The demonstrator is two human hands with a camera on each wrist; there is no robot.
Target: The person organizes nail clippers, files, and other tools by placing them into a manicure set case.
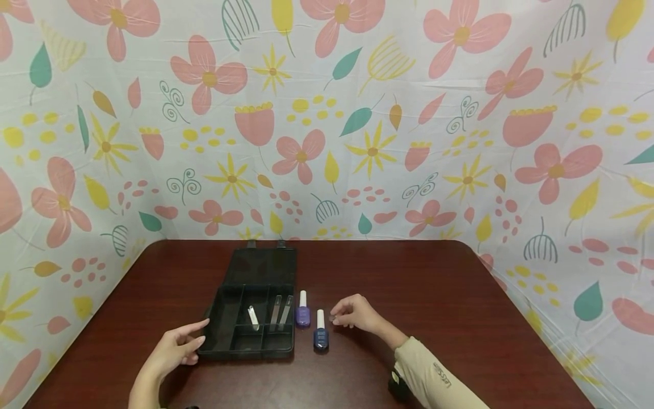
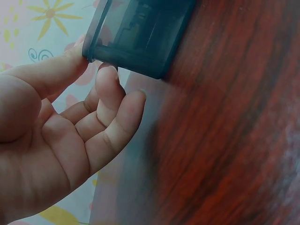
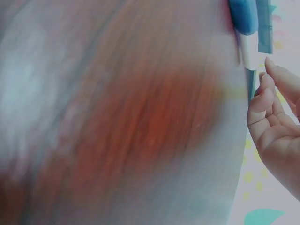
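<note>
An open black plastic organizer case (image 1: 217, 326) lies on the table, its lid folded back. My left hand (image 1: 174, 349) holds the near left corner of the case; in the left wrist view, the thumb and fingertips are at its rim (image 2: 89, 54), the other fingers curled below. My right hand (image 1: 357, 313) pinches a small dark, shiny piece (image 1: 332, 318) between thumb and fingertips; its kind I cannot tell. Just left of that hand stand a dark blue nail polish bottle (image 1: 321, 339) and a purple nail polish bottle (image 1: 303, 316), both with white caps.
Inside the case, a silver nail clipper (image 1: 253, 318) lies in the middle compartment and two slim nail files (image 1: 286, 311) lean in the right one. A dark wooden table (image 1: 388, 267) reaches back to a flower-print cloth (image 1: 327, 142).
</note>
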